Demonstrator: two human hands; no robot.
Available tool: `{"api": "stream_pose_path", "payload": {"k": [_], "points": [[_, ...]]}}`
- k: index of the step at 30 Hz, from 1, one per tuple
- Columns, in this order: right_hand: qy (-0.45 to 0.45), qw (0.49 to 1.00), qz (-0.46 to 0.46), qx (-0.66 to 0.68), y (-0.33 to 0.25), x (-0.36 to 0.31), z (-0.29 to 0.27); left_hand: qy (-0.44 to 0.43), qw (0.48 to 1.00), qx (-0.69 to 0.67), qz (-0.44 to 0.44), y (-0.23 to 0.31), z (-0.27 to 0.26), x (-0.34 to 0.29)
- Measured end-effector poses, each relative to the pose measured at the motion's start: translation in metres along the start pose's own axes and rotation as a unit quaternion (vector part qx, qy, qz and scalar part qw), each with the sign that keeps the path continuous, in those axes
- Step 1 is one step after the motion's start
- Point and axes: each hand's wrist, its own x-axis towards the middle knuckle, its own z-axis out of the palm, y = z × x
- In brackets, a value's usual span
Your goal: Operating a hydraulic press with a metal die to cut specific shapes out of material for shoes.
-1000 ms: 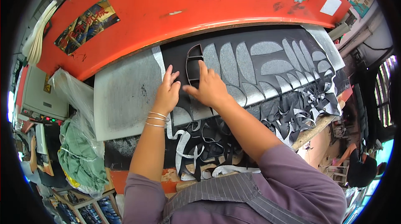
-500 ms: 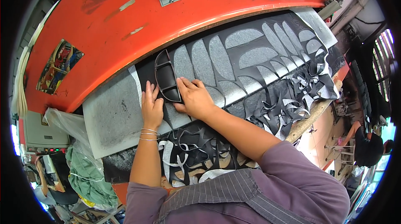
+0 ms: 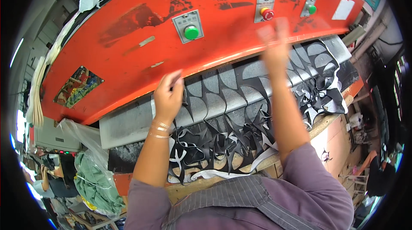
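Observation:
My left hand (image 3: 168, 98) is raised in front of the red press head's (image 3: 141, 58) lower edge, fingers loosely bent, a gap between thumb and forefinger, holding nothing. Smeared by motion, my right hand (image 3: 275, 45) is up before the press head, just below the red stop button (image 3: 267, 14); its fingers look stretched apart and empty. A green button (image 3: 191, 32) sits on the press head between my hands. Under the head lies black-and-grey sheet material (image 3: 227, 77) with curved cut shapes. The curved cutting die is almost wholly hidden beneath the head and behind my left hand.
Tangled black and white offcuts (image 3: 223, 144) hang along the near side by a wooden rail (image 3: 324, 122). A second green button (image 3: 311, 10) is at the right. A green cloth bundle (image 3: 92, 183) lies lower left. Another person (image 3: 380, 176) is at far right.
Both hands have left the cutting die and lifted, the right one going far to the right and up. The press head now covers the die and more of the sheet; the view has shifted.

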Motion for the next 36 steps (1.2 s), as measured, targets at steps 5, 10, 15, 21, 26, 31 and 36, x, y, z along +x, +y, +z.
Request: {"api": "stream_pose_path", "payload": {"k": [5,10,15,21,26,31,36], "points": [[0.293,0.912,-0.012,-0.287,0.094,0.155,-0.108,0.098,0.899,0.181,0.386,0.095,0.046,0.049],[0.04,0.988,0.148,-0.013,0.068,0.12,-0.132,-0.003,0.92,0.274,0.278,0.091,0.03,0.019],[0.026,0.995,0.091,-0.037,0.037,0.051,-0.215,-0.075,0.971,0.213,0.076,0.07,-0.026,-0.102],[-0.161,0.982,0.098,-0.002,-0.04,-0.047,-0.145,-0.117,0.951,0.25,-0.138,0.045,-0.087,-0.289],[-0.458,0.884,0.095,0.019,-0.11,-0.181,-0.019,-0.048,0.94,0.324,-0.096,0.045,-0.067,-0.309],[-0.516,0.854,-0.018,-0.058,-0.116,-0.222,0.037,-0.039,0.943,0.312,-0.112,0.042,-0.065,-0.307],[-0.398,0.895,-0.088,-0.179,-0.059,-0.217,0.082,-0.131,0.945,0.25,-0.165,0.048,-0.088,-0.292]]}}
